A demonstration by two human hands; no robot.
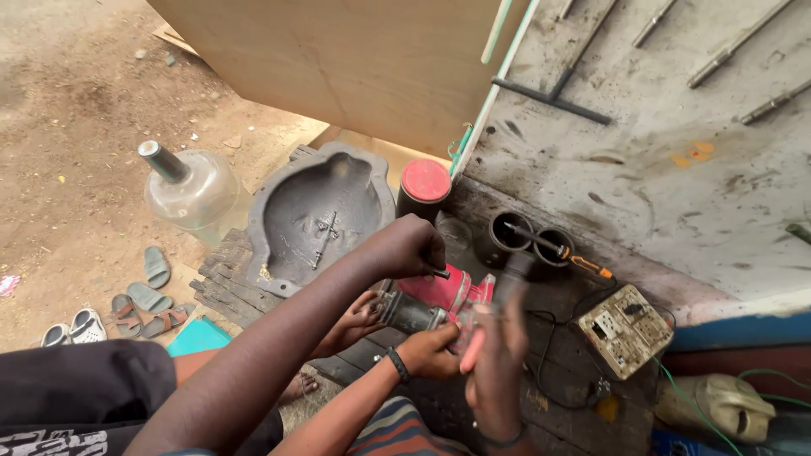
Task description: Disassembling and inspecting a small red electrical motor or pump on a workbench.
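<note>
Grinder [439,295] (red body, dark front) sits on the counter [541,397] btwn your hands: left hand [410,247] closed over its top, right hand [498,359] blurred, wrapped round its rear; co-worker's hand [431,350] grips its underside.

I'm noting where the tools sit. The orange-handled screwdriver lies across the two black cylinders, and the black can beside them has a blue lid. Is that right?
Not quite: the lid on the black can is red, not blue, as the head view shows. The rest holds: the orange-handled screwdriver does lie across the two black cylinders.
</note>
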